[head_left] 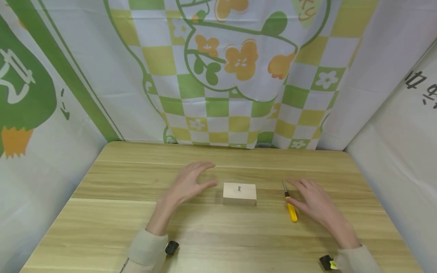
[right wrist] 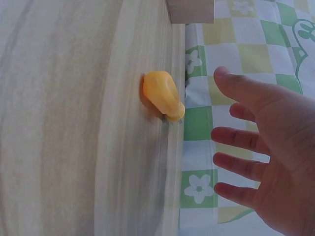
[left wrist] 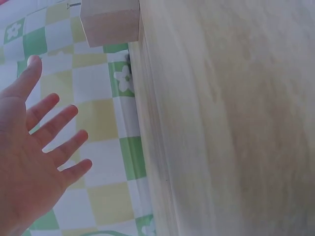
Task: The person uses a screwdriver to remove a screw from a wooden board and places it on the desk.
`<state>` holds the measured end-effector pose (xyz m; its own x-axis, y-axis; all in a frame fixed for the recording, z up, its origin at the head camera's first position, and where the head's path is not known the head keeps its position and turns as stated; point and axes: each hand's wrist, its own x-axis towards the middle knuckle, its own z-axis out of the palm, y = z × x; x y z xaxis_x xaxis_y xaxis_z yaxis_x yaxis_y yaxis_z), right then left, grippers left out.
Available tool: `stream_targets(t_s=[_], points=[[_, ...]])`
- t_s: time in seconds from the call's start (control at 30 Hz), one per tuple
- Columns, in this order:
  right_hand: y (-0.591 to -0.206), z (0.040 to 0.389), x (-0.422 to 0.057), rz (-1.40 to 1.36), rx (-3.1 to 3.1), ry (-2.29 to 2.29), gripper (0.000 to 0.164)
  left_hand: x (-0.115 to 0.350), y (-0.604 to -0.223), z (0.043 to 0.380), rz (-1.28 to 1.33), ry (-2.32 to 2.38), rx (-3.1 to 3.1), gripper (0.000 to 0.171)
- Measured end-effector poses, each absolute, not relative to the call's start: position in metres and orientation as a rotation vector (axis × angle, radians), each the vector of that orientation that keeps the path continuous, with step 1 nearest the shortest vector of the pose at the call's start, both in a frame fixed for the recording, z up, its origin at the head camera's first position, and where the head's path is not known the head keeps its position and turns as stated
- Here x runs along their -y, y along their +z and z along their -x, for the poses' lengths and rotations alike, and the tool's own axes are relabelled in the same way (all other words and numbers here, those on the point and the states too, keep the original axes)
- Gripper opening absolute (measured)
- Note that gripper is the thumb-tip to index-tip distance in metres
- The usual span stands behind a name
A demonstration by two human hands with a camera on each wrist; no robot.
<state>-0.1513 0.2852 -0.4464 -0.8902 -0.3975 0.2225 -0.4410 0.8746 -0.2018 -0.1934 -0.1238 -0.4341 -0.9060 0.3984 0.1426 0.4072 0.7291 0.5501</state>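
Note:
A pale wooden block [head_left: 239,193] sits near the middle of the table, with a small screw [head_left: 239,188] standing up from its top. My left hand [head_left: 187,184] is held to the left of the block, thumb and fingers spread and holding nothing. To the right of the block lies a screwdriver [head_left: 291,208] with a yellow handle, its shaft pointing away from me. Over the screwdriver's right side hovers my right hand [head_left: 312,201], fingers apart and empty. The right wrist view shows the yellow handle [right wrist: 162,93] on the table, apart from the fingers.
The wood-grain table [head_left: 112,212] ends at a back edge against a hanging checkered cloth [head_left: 218,106]. White printed cloth walls stand at the left [head_left: 44,159] and right [head_left: 392,151]. A small black device [head_left: 172,248] is on the left wrist.

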Motion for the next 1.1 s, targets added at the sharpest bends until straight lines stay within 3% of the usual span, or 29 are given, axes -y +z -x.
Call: stream_targets(t_s=[0.67, 1.1], points=[[-0.451, 0.139, -0.292, -0.739, 2.894, 0.341, 0.058, 0.108, -0.440, 0.189, 0.788, -1.082, 2.882, 0.062], [-0.452, 0.132, -0.294, -0.788, 2.914, 0.348, 0.061, 0.097, -0.443, 0.184, 0.866, -1.122, 2.929, 0.071]])
